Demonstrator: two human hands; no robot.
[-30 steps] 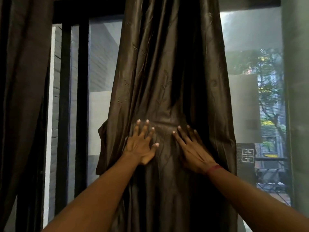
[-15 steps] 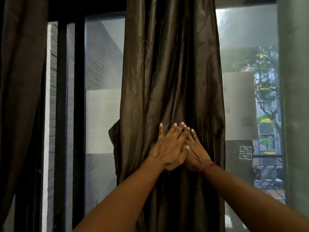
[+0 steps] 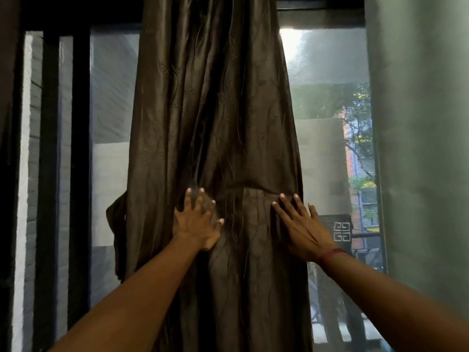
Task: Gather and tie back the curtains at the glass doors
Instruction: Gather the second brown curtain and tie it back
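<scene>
A dark brown satin curtain hangs gathered in front of the glass doors, cinched at mid height by a band of the same fabric. My left hand lies flat on the curtain just below the band, fingers spread. My right hand presses flat on the curtain's right edge, fingers straight, a red thread round its wrist. A loop of fabric sticks out at the curtain's left edge.
Another dark curtain hangs at the far left by the black door frame. A pale green wall stands at the right. Through the glass are a mesh screen, a railing and trees.
My hands, overlapped at the curtain's middle half a second ago, have slid apart: the left to the left, the right to the curtain's right edge. The gathered fabric is spread wider.
</scene>
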